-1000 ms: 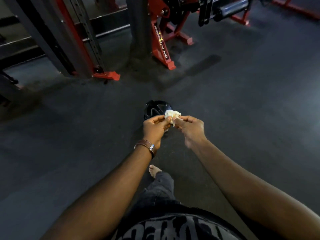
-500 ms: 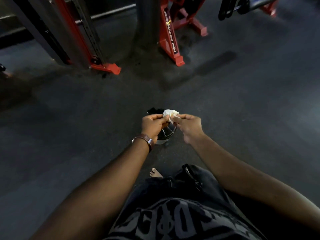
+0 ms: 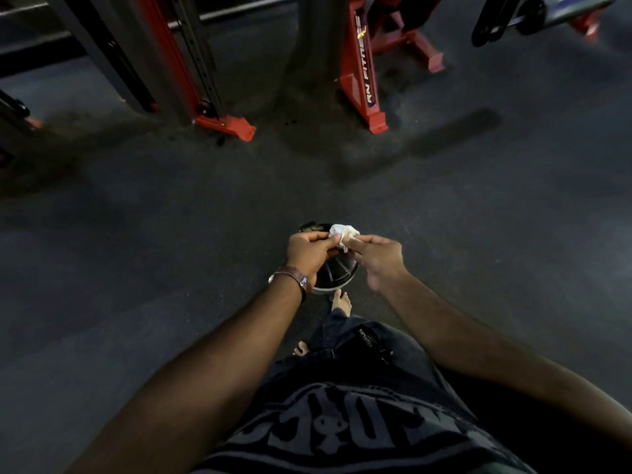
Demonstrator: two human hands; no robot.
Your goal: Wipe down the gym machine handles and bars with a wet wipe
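A crumpled white wet wipe [image 3: 343, 233] sits between both hands in front of my body. My left hand [image 3: 309, 254], with a brown watch strap on the wrist, pinches its left side. My right hand [image 3: 374, 256] pinches its right side with thumb and forefinger. Directly below the hands a round black container [image 3: 337, 273] stands on the floor, partly hidden by them. Red and grey gym machine frames [image 3: 362, 66] stand at the top of the view, well beyond my reach.
Dark rubber floor [image 3: 136, 268] stretches all around. A red-footed upright [image 3: 205, 80] stands at upper left, and a dark bar with plates [image 3: 506, 18] at upper right. My bare feet [image 3: 342, 301] are just behind the container.
I have stepped forward, so the machines and the black container have come closer; the container now lies under my hands. Both hands keep pinching the wipe.
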